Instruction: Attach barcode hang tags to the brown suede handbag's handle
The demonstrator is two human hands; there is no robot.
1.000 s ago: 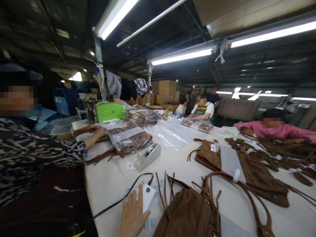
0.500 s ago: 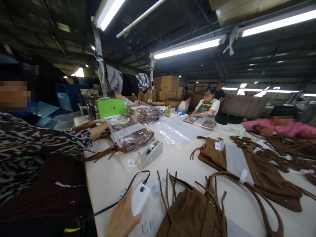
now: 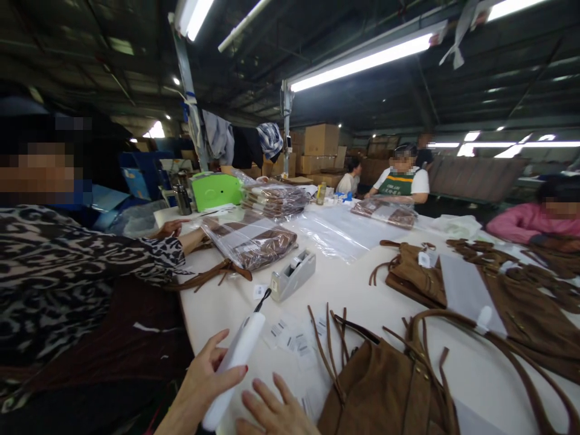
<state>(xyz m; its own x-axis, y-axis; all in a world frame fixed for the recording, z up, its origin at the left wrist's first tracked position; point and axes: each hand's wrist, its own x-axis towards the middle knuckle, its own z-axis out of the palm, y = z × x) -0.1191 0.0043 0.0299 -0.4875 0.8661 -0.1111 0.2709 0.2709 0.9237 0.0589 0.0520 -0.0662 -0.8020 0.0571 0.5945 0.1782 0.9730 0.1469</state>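
Note:
My left hand is closed around a slim white device with a black cord at its upper end. The device is tilted on edge; I cannot tell its exact kind. My right hand reaches in at the bottom, fingers spread, low over the table beside the device. Small clear packets with printed barcode labels lie just beyond it. To the right is a brown handbag with thin ties and long handles.
A grey tape dispenser stands ahead. A co-worker's hand touches a plastic-wrapped brown bag on the left. More brown bags and straps lie right. Bagged stock and a green box sit at the back.
My left hand has turned the white device onto its edge and gripped it more fully. My right hand has come into view. The view has swung a little left.

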